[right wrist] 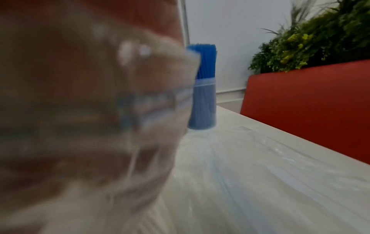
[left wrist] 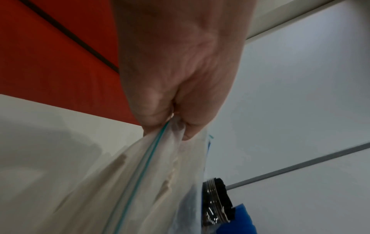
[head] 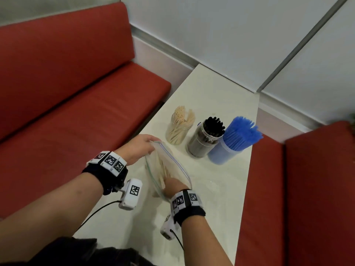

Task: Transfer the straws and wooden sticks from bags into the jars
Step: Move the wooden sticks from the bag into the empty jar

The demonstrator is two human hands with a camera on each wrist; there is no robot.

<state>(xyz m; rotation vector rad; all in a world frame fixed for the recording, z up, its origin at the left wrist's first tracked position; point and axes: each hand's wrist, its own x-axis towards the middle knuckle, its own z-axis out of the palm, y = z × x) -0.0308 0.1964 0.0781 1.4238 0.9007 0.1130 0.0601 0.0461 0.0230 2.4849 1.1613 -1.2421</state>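
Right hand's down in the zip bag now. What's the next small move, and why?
Probably close the right hand round the wooden sticks and lift them out: the left hand pinches the bag rim open, and the stick jar stands just beyond.

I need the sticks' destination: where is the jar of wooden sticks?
In the head view, the jar of wooden sticks stands leftmost in the row, beside the black-straw jar, just beyond the bag.

blue straws (head: 242, 131) | black straws (head: 213, 124) | red sofa (head: 80, 89) | white table (head: 217, 189)
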